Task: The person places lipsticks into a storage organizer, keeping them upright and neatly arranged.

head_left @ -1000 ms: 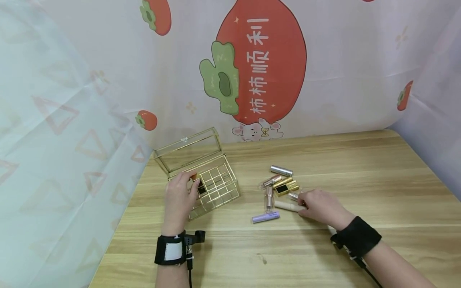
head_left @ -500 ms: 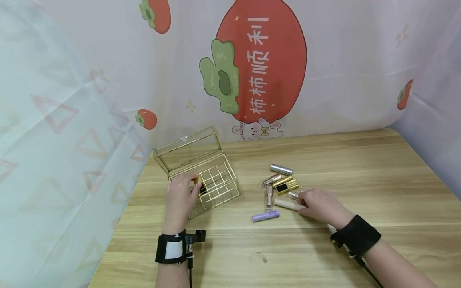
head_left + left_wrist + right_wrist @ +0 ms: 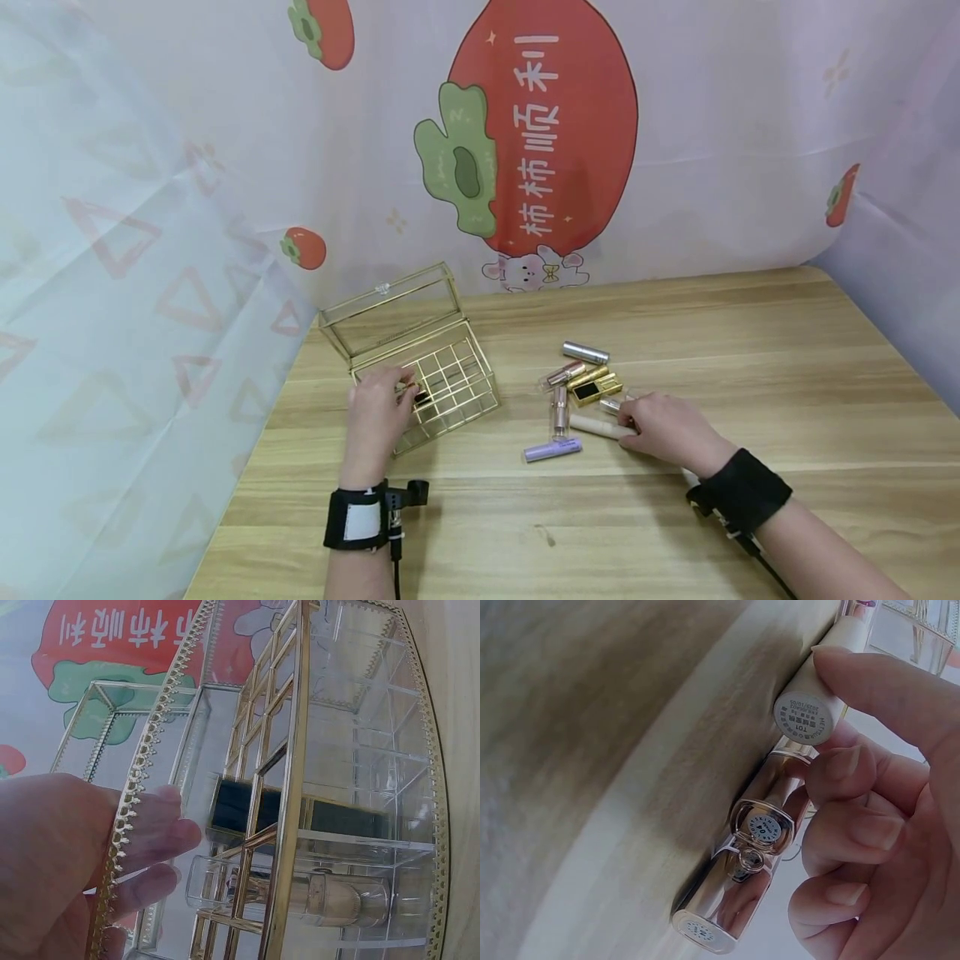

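Note:
My left hand (image 3: pixel 378 421) is over the left side of a glass box with gold trim (image 3: pixel 487 400), its lid raised. In the left wrist view, the left fingers (image 3: pixel 169 836) are loosely bent, with nothing between them. A black lipstick tube (image 3: pixel 247 808) and a clear-capped lipstick with a peach base (image 3: pixel 349 900) stand in the box's gold divider grid (image 3: pixel 281 765). My right hand (image 3: pixel 671 429) pinches the end of a cream lipstick tube (image 3: pixel 596 427) between thumb and index finger. Its other fingers curl beside two rose-gold tubes (image 3: pixel 724 900), partly hidden from the head view.
Left of the right hand lie a purple tube (image 3: pixel 552 451), a clear-capped rose tube (image 3: pixel 560 412), a gold tube with a black panel (image 3: pixel 596 390) and a silver tube (image 3: pixel 586 352). A patterned cloth (image 3: pixel 712 167) hangs behind the wooden table (image 3: pixel 480 533).
The left fingers have dipped slightly at the box, and the orange-brown patch seen by them earlier no longer shows. The right hand stays in place on the cream lipstick tube.

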A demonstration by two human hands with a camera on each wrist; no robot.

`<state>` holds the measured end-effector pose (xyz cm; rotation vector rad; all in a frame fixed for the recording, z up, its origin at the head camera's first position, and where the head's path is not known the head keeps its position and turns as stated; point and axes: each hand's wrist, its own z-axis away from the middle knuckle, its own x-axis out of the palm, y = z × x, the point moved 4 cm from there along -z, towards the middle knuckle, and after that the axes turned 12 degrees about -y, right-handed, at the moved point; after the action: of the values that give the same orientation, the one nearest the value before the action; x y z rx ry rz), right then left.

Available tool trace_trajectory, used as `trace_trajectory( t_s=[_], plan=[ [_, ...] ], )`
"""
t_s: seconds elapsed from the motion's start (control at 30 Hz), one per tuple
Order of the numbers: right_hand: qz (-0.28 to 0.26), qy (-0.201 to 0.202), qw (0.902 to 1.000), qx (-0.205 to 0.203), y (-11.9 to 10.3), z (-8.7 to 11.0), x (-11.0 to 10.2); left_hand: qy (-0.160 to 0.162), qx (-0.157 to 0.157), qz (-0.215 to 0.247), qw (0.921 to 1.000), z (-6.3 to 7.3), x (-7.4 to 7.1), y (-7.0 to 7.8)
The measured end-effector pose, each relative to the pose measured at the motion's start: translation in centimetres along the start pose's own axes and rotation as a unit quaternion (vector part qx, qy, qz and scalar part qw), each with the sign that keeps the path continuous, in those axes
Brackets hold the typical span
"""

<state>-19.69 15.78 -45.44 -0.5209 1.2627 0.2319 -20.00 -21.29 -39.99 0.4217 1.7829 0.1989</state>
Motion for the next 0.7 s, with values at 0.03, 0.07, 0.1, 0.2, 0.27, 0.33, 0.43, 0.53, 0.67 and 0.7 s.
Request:
trace_trajectory(
  t_s=[0.03,0.07,0.1,0.2,0.27,0.33,0.43,0.53,0.67,0.7],
  plan=[
    [0.001,0.001,1.0,-0.001,-0.01,0.02,-0.02,0.0,0.001,-0.001,1.0,-0.02,0.02,-0.01],
    [0.001,0.002,1.0,-0.003,-0.02,0.04,-0.01,-0.001,0.0,0.0,1.0,-0.02,0.02,-0.01],
    [0.002,0.003,1.0,-0.004,-0.04,0.06,0.0,-0.001,-0.001,0.002,1.0,-0.02,-0.01,-0.02],
    [0.007,0.007,0.9999,-0.009,-0.06,0.12,0.07,-0.007,-0.006,0.01,0.9999,0.01,-0.08,-0.07],
    [0.009,0.011,0.9998,-0.012,-0.06,0.14,0.11,-0.01,-0.01,0.016,0.9998,0.05,-0.16,-0.11],
    [0.011,0.015,0.9998,-0.012,-0.03,0.14,0.1,-0.011,-0.011,0.02,0.9997,0.09,-0.21,-0.13],
    [0.013,0.02,0.9996,-0.013,-0.02,0.17,0.0,-0.005,-0.007,0.022,0.9997,0.08,-0.34,-0.04],
    [0.011,0.023,0.9995,-0.017,-0.09,0.23,-0.21,0.005,0.002,0.021,0.9998,0.08,-0.46,0.17],
    [0.007,0.026,0.9992,-0.028,-0.22,0.34,-0.59,0.015,0.009,0.019,0.9997,0.11,-0.69,0.49],
    [0.006,0.027,0.9992,-0.03,-0.24,0.36,-0.69,0.015,0.008,0.019,0.9997,0.08,-0.73,0.56]
  ],
)
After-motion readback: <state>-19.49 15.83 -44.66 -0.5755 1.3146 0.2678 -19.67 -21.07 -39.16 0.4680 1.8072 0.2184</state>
